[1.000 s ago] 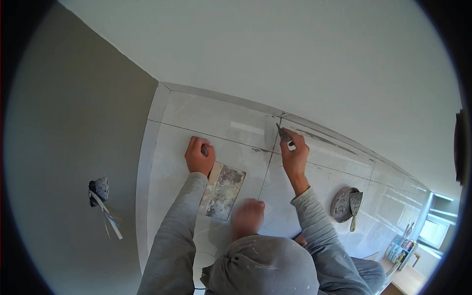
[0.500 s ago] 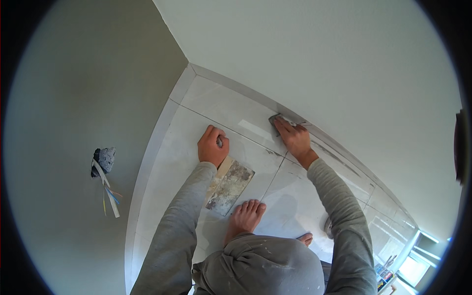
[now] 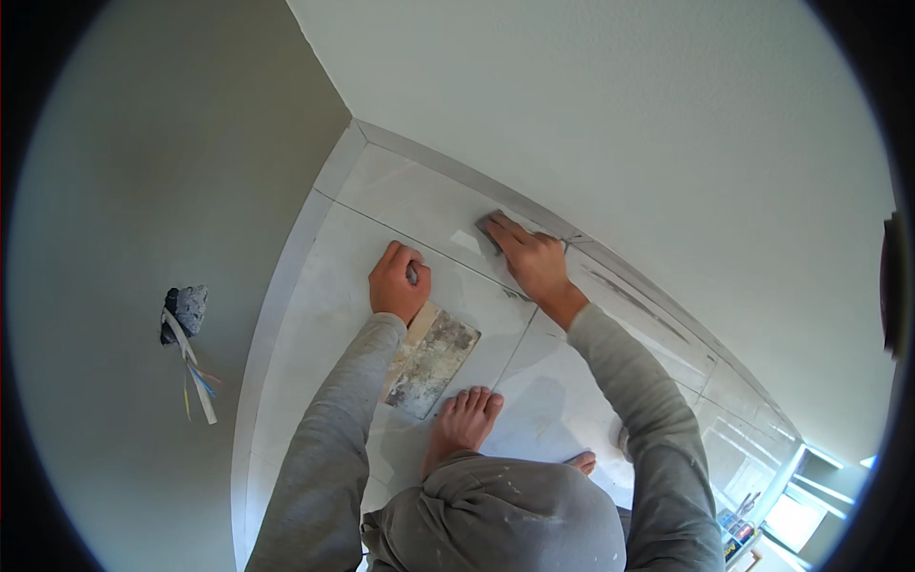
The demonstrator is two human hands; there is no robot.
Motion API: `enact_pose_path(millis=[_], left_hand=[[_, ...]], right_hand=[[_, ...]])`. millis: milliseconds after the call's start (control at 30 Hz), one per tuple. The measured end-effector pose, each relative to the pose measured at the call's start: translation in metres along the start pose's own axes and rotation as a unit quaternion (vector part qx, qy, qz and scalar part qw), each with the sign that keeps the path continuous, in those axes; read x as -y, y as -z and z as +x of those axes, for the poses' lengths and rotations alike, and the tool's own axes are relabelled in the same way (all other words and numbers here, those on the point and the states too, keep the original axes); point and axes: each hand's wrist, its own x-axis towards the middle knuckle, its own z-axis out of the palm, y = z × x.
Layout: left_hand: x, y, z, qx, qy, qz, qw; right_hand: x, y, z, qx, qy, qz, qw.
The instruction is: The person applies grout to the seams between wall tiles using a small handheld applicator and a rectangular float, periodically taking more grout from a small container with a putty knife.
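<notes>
My left hand (image 3: 398, 283) is closed around a small grey object, hard to make out, just above a rectangular tool plate (image 3: 437, 358) with a stained face and beige strip; whether they join is unclear. Up and to the right, my right hand (image 3: 534, 257) presses a small flat grey scraper (image 3: 483, 225) onto the white tiles (image 3: 315, 266), close to the skirting. Grey smears mark the joints by that hand.
A grey skirting (image 3: 435, 162) runs below the white wall (image 3: 607, 112). The grey-green wall (image 3: 131, 195) has a hole with wires (image 3: 191, 353). My bare feet (image 3: 462, 427) are on the tiles. Tools and a bright window (image 3: 793, 512) show at lower right.
My right hand has turned from holding the scraper upright to pressing it flat, then slid left along the tiles. The view has shifted; my left hand stays closed by the plate.
</notes>
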Motion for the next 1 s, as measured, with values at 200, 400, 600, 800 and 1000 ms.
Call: enact_pose_path(millis=[200, 400, 600, 800, 1000], left_hand=[[-0.001, -0.001, -0.001, 0.02, 0.022, 0.001, 1.0], [0.001, 0.002, -0.002, 0.007, 0.002, 0.011, 1.0], [-0.002, -0.004, 0.0, 0.01, 0.018, 0.002, 1.0], [-0.005, 0.002, 0.002, 0.001, 0.011, 0.002, 1.0], [-0.003, 0.001, -0.002, 0.008, 0.018, -0.016, 1.0]], right_hand=[[-0.021, -0.014, -0.013, 0.04, -0.016, -0.054, 0.998], [-0.048, 0.053, -0.065, 0.034, -0.18, 0.124, 0.975], [-0.005, 0.046, -0.075, 0.005, -0.107, 0.087, 0.991], [0.04, 0.022, -0.077, -0.026, -0.087, 0.102, 0.991], [-0.01, 0.024, -0.05, 0.098, 0.168, 0.116, 0.974]])
